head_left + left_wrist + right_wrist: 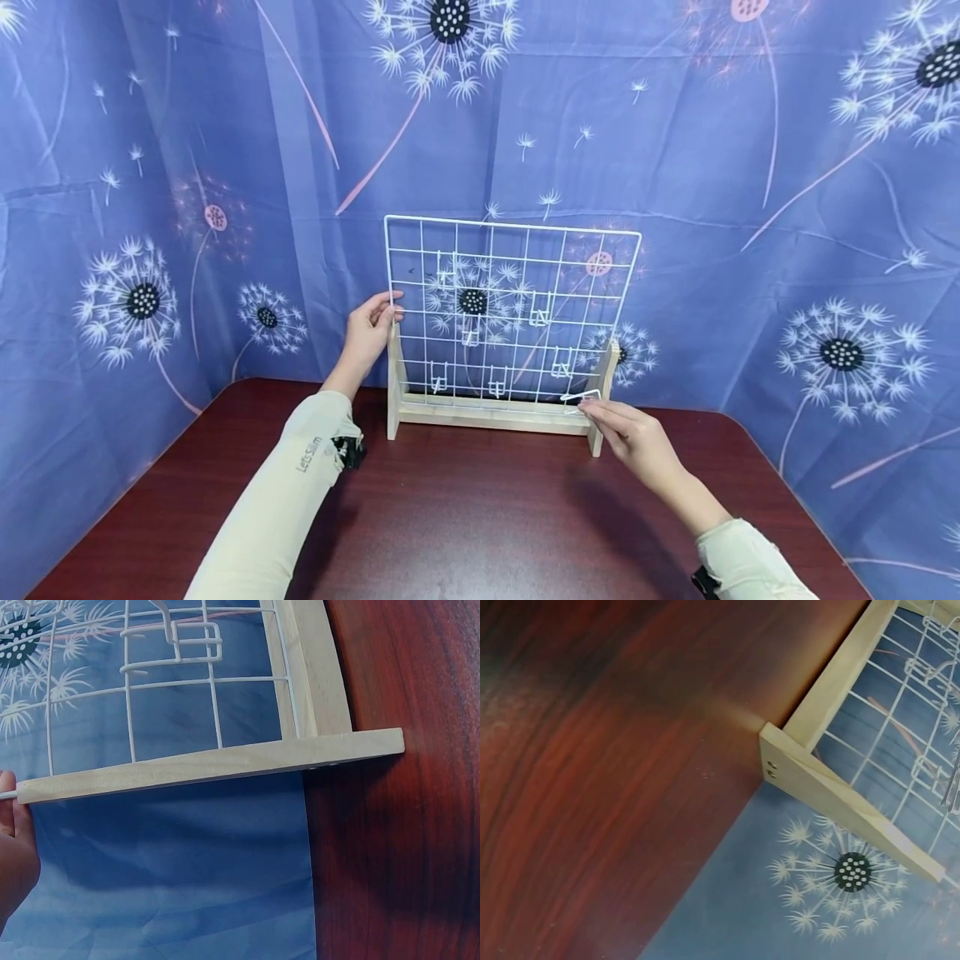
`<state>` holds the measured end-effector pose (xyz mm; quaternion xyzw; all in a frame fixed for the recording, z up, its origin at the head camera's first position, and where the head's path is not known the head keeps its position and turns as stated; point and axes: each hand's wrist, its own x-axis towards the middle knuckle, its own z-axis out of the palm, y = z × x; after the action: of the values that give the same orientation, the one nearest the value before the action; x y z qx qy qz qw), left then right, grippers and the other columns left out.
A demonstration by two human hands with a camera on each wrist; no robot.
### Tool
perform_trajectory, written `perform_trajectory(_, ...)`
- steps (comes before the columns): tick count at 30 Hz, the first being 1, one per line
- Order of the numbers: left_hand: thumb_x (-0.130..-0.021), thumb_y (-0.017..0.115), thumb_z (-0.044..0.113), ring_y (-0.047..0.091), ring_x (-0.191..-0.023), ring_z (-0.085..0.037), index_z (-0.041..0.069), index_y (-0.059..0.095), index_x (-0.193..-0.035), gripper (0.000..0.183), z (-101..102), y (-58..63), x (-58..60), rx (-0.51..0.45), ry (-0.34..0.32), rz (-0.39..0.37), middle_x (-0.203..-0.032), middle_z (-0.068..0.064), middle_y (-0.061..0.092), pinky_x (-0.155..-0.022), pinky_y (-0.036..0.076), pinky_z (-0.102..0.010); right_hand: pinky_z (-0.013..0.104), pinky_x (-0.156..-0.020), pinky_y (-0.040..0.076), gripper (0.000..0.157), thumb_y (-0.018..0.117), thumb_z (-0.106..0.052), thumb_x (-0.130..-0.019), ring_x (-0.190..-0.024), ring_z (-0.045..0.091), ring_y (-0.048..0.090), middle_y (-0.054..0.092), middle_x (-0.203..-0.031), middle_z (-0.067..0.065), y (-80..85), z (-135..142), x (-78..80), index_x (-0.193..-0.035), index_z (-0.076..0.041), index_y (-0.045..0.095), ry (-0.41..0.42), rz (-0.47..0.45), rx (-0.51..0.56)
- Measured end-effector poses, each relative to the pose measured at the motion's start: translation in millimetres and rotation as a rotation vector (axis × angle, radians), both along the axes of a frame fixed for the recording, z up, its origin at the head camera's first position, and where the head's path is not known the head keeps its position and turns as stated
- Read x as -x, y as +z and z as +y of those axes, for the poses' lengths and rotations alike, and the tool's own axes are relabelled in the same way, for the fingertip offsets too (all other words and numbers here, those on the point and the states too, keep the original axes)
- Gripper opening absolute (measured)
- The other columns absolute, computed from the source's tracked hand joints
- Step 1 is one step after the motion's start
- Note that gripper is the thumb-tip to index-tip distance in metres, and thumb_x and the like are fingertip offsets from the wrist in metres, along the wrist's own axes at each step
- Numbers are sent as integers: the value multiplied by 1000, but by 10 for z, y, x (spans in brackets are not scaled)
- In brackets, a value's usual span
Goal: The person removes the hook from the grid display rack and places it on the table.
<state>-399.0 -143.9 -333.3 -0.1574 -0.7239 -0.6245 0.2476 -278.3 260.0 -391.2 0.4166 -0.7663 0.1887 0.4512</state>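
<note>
A white wire grid panel [513, 225] stands upright in a pale wooden stand [495, 418]. My left hand [367, 329] grips the panel's left edge wire, just above the stand's left post; in the left wrist view only part of that hand [16, 851] shows. Near the panel's lower right corner, my right hand [630, 437] pinches a white wire hook [581, 394] between thumb and fingers, its prong over the lower wires. Several similar hooks hang on the grid, among them one at centre right [540, 317] and one at lower left [438, 383]. The right wrist view does not show the hand.
The dark red wooden table [480, 517] extends in front of the stand. Behind it hangs a blue curtain [315, 250] printed with dandelions, close to the table's back edge. The stand's right post [840, 799] juts toward the table, with screws in its end.
</note>
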Motion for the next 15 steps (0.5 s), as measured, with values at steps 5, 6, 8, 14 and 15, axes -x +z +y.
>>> perform_trajectory(5,-99,50,2,63,-99,-41,-1,62,-125,29,0,-1,-12,-8,-2,-18,-104,-29,65,-75,50,-21,13,-89,45,33,51,-24,-101,-84,30,70,72,-96,14,-82,37,26,-101,-1,74,-8,-62,13)
perform_trajectory(6,-99,50,2,63,-99,-41,-2,61,-125,29,1,5,-18,-14,-6,-19,-105,-29,65,-76,51,-24,14,-87,47,26,56,-19,-99,-84,30,70,72,-95,14,-97,43,31,-101,-1,74,-11,-70,11)
perform_trajectory(8,-99,49,1,62,-100,-43,-4,60,-126,29,8,40,-63,-11,-9,-21,-106,-31,64,-80,52,-30,19,-82,50,14,66,-6,-90,-83,28,70,72,-95,13,-121,52,40,-100,-1,74,-23,-78,2)
perform_trajectory(14,-98,47,-5,61,-101,-47,-10,57,-125,30,51,192,-277,12,-18,-21,-106,-35,62,-85,49,-48,31,-71,55,35,75,14,-65,-81,27,71,73,-91,10,-176,57,56,-97,0,75,-83,-130,-36)
perform_trajectory(15,-98,47,-5,60,-101,-47,-10,57,-125,30,56,200,-289,11,-21,-21,-106,-35,61,-86,48,-49,32,-71,55,34,75,14,-66,-81,28,71,73,-90,11,-185,56,57,-96,0,75,-94,-146,-41)
